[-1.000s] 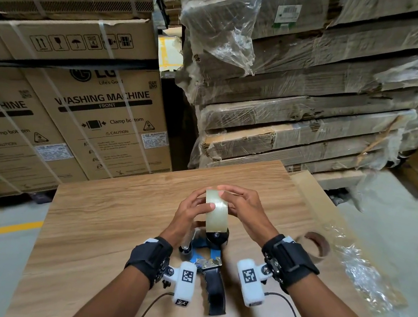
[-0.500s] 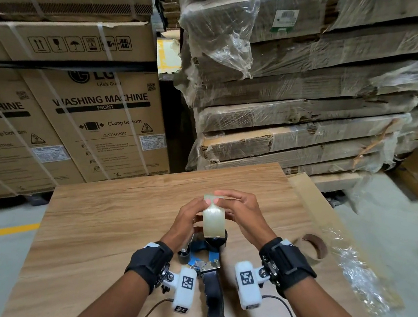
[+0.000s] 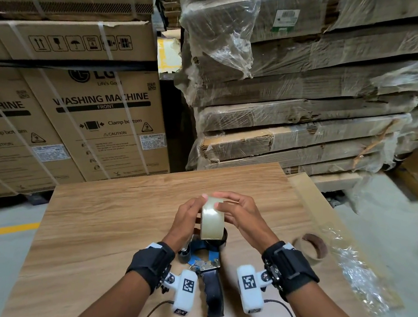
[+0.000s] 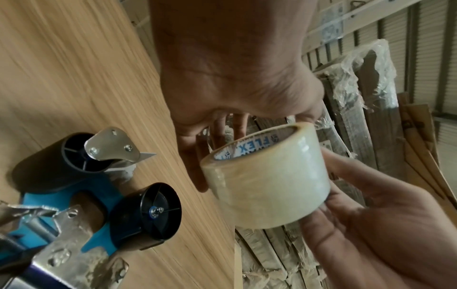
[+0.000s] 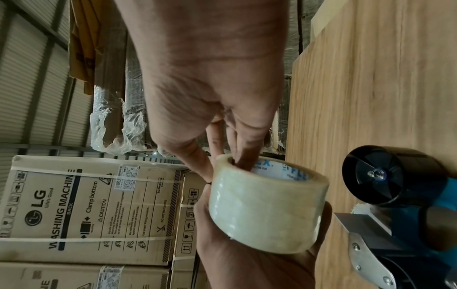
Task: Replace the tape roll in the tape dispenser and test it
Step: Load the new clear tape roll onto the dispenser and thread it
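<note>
1. Above the middle of the wooden table, a clear tape roll is held in the air between both hands, just over the tape dispenser.
2. The left hand grasps the roll from its left side, fingers curled under and round the outer winding; in the right wrist view the roll sits in that palm.
3. The right hand pinches the roll from the right, its fingertips hooked into the core while the thumb presses the outer face.
4. Blue lettering shows on the white inner core of the roll in the left wrist view.
5. The dispenser lies on its side on the table, blue frame with a black handle pointing toward the person; its black spool hub carries no roll, and a second black roller lies beside a metal plate.
6. To the right on the table lies a bare cardboard core, near crumpled clear plastic wrap at the table's right edge.
7. Behind the table stand washing machine cartons on the left and wrapped stacks of flat cardboard on the right.
</note>
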Tool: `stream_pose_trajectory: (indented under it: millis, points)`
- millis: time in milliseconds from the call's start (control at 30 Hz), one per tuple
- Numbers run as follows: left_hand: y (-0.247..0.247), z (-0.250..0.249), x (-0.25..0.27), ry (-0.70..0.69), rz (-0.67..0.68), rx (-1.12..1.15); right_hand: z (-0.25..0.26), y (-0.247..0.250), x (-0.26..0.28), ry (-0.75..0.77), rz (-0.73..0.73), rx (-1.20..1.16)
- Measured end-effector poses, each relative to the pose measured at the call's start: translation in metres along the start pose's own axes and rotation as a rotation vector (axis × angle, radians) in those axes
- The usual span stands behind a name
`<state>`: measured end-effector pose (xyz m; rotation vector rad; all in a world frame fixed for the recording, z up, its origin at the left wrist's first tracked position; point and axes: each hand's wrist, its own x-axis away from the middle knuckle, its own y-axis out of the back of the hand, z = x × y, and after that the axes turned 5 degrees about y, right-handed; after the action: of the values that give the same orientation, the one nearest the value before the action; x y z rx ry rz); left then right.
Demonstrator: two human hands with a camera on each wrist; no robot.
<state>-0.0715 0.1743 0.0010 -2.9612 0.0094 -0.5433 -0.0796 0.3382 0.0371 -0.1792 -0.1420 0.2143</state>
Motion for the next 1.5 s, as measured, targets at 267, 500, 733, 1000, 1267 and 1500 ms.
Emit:
stream_pose_trajectory:
  millis: [267,500,733,1000,1267,1500]
  points:
    - [0.005,0.003,0.005,-0.102,0.188,-0.038,-0.001,0.000,0.000,0.061,-0.160,-0.011]
    - [-0.001,0.001,0.004,-0.100,0.090,-0.073,-0.003,0.003,-0.002,0.031,-0.121,0.019]
    - [-0.002,0.001,0.004,0.093,0.032,-0.005,-0.003,0.007,0.000,-0.028,0.006,0.028]
    - [0.011,0.001,0.009,-0.056,0.238,0.061,-0.005,0.007,-0.001,-0.022,-0.054,-0.014]
    - [0.005,0.002,0.003,0.051,0.011,0.046,-0.007,0.007,0.002,-0.004,0.039,0.039]
    - [0.012,0.000,0.012,-0.093,0.201,0.042,-0.009,0.008,0.000,-0.024,-0.033,0.021]
